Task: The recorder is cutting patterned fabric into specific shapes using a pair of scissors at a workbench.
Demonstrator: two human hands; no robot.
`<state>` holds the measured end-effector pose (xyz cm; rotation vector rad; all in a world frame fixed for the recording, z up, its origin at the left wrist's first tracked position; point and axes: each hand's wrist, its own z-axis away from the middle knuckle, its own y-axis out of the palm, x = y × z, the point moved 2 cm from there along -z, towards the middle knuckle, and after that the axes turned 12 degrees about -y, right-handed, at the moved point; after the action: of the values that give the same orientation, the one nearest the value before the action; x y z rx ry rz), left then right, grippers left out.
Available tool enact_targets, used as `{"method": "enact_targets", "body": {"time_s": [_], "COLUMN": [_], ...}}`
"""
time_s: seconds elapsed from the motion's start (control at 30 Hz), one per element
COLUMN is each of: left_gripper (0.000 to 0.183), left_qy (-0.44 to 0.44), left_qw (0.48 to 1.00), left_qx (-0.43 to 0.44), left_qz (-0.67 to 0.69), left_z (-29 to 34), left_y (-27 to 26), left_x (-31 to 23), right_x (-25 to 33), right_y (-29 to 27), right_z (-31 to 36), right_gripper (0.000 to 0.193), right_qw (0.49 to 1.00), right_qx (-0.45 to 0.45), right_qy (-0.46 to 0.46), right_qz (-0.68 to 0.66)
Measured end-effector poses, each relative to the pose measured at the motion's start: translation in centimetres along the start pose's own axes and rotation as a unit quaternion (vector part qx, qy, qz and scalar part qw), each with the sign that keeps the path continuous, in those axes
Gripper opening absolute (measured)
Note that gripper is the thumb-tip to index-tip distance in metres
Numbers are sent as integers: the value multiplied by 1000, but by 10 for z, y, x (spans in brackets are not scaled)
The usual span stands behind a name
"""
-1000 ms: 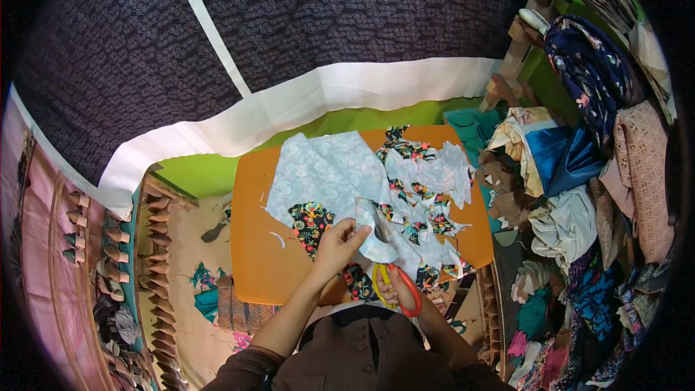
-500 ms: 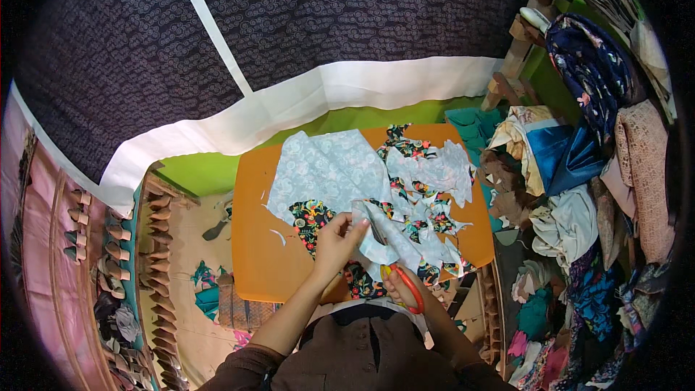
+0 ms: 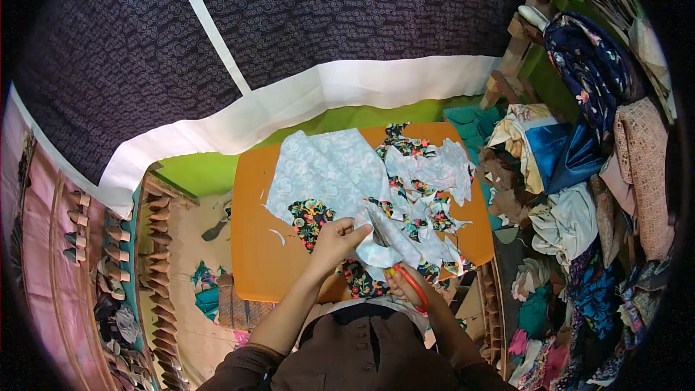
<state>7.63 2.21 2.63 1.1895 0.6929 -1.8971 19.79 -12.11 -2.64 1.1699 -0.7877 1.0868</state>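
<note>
My left hand [image 3: 339, 240] pinches the edge of a pale piece of fabric [image 3: 376, 252] between thumb and fingers. Held in my right hand [image 3: 403, 284] are scissors [image 3: 413, 288] with red-orange handles; their blades lie at the fabric, parted slightly. A large pale patterned cloth [image 3: 326, 166] spreads over the far left of the orange table [image 3: 253, 261]. To the right lie several cut pieces [image 3: 434, 170] of it, pale on one side and black with bright flowers on the other. A black floral corner [image 3: 313, 219] shows beside my left hand.
Wooden racks of shoe lasts [image 3: 161, 268] stand at the left. Heaped fabrics [image 3: 568, 224] fill the right side, with a rolled beige cloth [image 3: 642, 177] among them. A dark curtain [image 3: 326, 14] with a white hem hangs beyond the table. Scraps [image 3: 208, 297] lie on the floor.
The pale piece in my left hand has turned and its upper part has dropped, showing more of the scissor blades. Both hands have shifted only slightly.
</note>
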Motion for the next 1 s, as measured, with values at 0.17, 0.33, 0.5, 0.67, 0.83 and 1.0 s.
{"method": "enact_targets", "body": {"time_s": [0.17,0.33,0.5,0.67,0.83,1.0], "left_gripper": [25,17,17,18,18,16], "left_qy": [-19,-7,44,25,-9,-64], "left_qw": [999,997,997,999,1000,997], "left_qx": [33,29,-30,16,26,44], "left_qz": [39,75,62,11,8,2], "left_z": [1,-1,-1,0,-2,-1], "left_y": [-2,0,0,2,-3,-9], "left_x": [-3,1,2,1,3,-1], "right_x": [6,5,7,-1,3,6], "right_y": [1,-4,-3,-6,-5,-8], "right_z": [3,1,3,4,4,3], "right_gripper": [46,50,48,46,43,39], "right_qw": [1000,999,999,999,999,999], "right_qx": [16,35,32,40,30,34], "right_qy": [11,12,17,-2,-12,11], "right_qz": [-23,10,6,-4,38,41]}}
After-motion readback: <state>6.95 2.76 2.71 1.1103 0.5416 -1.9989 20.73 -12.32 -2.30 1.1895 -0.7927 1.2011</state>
